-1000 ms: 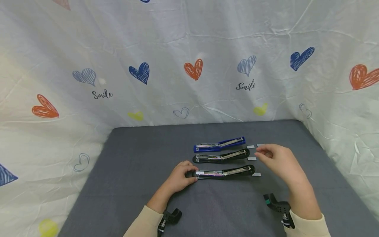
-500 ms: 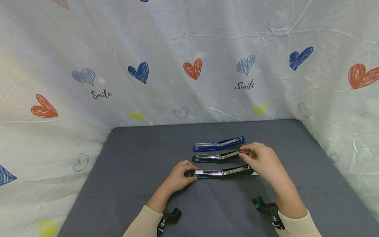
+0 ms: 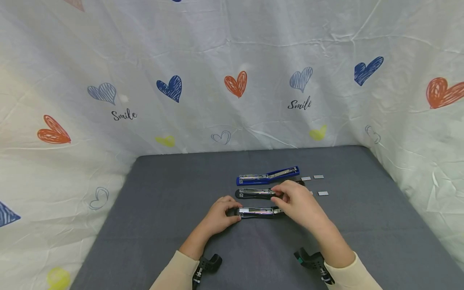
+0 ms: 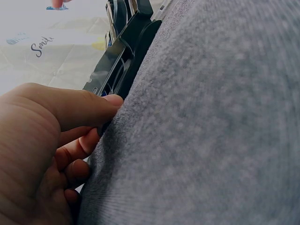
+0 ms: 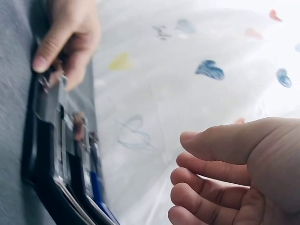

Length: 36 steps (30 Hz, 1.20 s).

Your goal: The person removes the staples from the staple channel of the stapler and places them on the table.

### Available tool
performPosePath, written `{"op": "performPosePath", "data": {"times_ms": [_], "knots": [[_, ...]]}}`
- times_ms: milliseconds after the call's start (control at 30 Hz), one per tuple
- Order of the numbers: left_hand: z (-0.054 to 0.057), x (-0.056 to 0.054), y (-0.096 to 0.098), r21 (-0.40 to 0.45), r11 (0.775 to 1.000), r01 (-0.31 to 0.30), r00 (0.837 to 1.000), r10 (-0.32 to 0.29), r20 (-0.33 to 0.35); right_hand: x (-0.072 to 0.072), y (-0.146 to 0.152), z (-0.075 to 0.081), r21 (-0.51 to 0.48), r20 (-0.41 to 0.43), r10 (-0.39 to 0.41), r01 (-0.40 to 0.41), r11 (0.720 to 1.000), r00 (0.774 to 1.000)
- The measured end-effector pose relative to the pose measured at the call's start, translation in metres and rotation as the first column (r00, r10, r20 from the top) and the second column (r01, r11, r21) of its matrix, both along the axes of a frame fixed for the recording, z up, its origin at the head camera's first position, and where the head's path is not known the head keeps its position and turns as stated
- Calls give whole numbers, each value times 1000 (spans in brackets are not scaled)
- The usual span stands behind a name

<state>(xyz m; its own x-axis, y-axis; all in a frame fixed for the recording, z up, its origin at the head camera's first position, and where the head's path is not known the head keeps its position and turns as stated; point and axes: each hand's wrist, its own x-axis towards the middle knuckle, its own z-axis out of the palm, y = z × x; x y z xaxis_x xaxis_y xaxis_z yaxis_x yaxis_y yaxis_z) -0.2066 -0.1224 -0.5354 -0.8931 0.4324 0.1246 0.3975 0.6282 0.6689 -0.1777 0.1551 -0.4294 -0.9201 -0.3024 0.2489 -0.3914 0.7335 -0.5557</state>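
Three opened staplers lie in a row on the dark grey cloth. The near black stapler (image 3: 255, 212) has its left end pinched between thumb and fingers of my left hand (image 3: 219, 215); in the left wrist view the thumb of that left hand (image 4: 42, 122) presses the stapler's side (image 4: 124, 65). My right hand (image 3: 301, 203) hovers over the right halves of the near and middle black staplers (image 3: 253, 193), partly hiding both. In the right wrist view the fingers of this right hand (image 5: 225, 173) are loosely bent, apart from the thumb, with nothing visible between. Behind lies the blue stapler (image 3: 253, 179).
Small pale grey strips, apparently staples, lie to the right: one strip (image 3: 306, 178) and another strip (image 3: 318, 177) by the blue stapler, and a strip (image 3: 323, 193) in the middle row. A white curtain (image 3: 203, 112) with printed hearts hangs behind the table (image 3: 174, 185).
My right hand has moved left from beside the grey strips to above the black staplers, uncovering strips in the back and middle rows. The left hand stays on the near stapler.
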Motion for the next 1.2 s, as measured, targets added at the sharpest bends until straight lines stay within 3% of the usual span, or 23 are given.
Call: {"op": "performPosePath", "data": {"times_ms": [333, 600, 933, 1200], "knots": [[1, -1, 1, 2, 1000, -6, 1000, 6, -13, 0, -30, -21, 75, 1, 115, -114, 991, 993], [1, -1, 0, 11, 1000, -6, 1000, 6, -12, 3, -48, -40, 107, 76, 168, -175, 979, 983], [1, -2, 1, 0, 1000, -9, 1000, 9, 4, 3, -59, -56, 206, 96, 109, -127, 970, 989], [1, -1, 0, 10, 1000, -5, 1000, 5, -1, 1, -65, -62, 149, 78, 62, -73, 986, 995]]}}
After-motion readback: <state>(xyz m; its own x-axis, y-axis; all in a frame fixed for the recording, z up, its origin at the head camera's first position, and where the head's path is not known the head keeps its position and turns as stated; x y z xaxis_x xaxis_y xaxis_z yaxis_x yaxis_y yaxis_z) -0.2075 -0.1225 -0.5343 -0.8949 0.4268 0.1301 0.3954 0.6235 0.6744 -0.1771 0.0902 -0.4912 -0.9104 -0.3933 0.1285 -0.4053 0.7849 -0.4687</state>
